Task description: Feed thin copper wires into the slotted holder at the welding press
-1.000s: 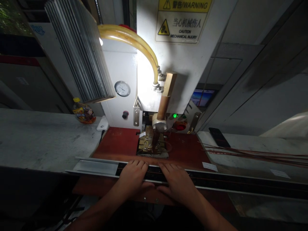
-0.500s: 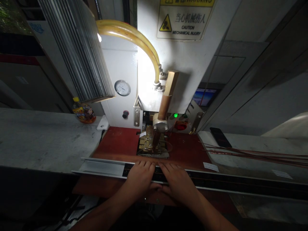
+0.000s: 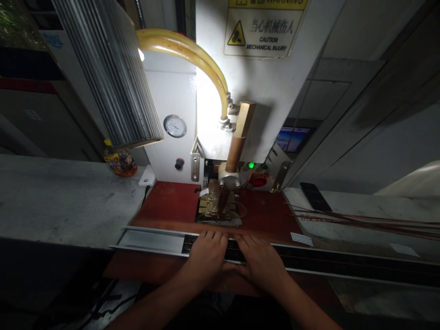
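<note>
A long silver metal channel (image 3: 151, 242) with a dark strip (image 3: 337, 260) inside lies crosswise on the reddish-brown work surface. My left hand (image 3: 209, 252) is closed over it, fingers across the far edge and thumb along the near side. Just to the right, my right hand (image 3: 259, 261) grips the same channel in the same way. The thumbs come close together at the near edge. Beyond my hands stands the machine's copper-coloured electrode (image 3: 229, 178), above a brass clamp block (image 3: 209, 205). The channel's left end shows bare metal, and its right end runs out of view.
Thin copper rods (image 3: 364, 223) and a phone (image 3: 314, 196) lie on the right-hand bench. A drink bottle (image 3: 120, 159) stands on the left bench. A ribbed metal lamp housing (image 3: 113, 78) hangs at upper left, beside yellow hoses (image 3: 185, 48). White labels (image 3: 301, 239) lie right of the machine.
Both hands and the channel have shifted a little to the right together. The channel's left end is farther right than before. The machine has not moved.
</note>
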Tool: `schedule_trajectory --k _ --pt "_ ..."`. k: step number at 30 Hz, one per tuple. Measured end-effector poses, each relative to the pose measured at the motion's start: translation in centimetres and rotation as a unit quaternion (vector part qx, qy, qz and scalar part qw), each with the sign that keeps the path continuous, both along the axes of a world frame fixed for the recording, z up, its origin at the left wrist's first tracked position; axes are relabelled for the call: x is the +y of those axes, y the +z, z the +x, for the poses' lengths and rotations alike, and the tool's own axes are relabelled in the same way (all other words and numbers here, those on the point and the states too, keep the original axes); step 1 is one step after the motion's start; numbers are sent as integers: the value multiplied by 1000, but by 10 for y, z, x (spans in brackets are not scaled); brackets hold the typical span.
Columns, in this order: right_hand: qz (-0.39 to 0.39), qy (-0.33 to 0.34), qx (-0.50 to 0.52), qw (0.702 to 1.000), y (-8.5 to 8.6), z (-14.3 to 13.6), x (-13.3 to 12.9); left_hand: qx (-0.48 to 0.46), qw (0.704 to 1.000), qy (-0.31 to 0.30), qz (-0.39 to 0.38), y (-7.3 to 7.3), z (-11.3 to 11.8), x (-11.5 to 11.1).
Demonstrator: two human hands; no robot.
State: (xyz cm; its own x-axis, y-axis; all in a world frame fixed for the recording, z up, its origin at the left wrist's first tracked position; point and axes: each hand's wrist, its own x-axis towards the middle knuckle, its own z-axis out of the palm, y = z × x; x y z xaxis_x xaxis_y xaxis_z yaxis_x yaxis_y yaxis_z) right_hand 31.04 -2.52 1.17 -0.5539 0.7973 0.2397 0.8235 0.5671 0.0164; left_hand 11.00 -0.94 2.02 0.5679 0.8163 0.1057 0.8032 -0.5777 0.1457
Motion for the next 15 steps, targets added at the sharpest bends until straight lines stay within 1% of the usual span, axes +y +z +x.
schedule_trajectory --k 9,12,15 --pt "-38 -7 -6 999 3 9 1 -21 1000 -6 -18 3 7 -1" --pt "-52 -12 -16 998 5 10 1 -49 998 -33 -14 5 2 -2" --pt "-60 -14 -14 998 5 11 0 -98 992 -81 2 12 -10 -4"
